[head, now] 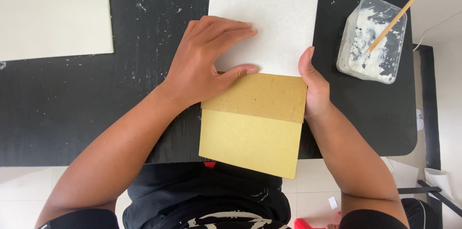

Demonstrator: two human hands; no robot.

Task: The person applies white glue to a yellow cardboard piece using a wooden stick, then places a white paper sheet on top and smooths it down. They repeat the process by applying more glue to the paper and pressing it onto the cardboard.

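Here the left hand [204, 60] lies flat, fingers spread, pressing the white paper sheet [269, 17] at twelve o'clock onto the brown cardboard piece [257, 113], which overhangs the black table [72, 108] edge at six. The right hand [313, 84] cups the cardboard's three o'clock edge, fingers hidden. The paper already covers the board's far part; the near half remains bare. At two o'clock stands a clear rectangular tub [370, 41], smeared with white paste, holding a wooden stick [404, 10]. No labels show.
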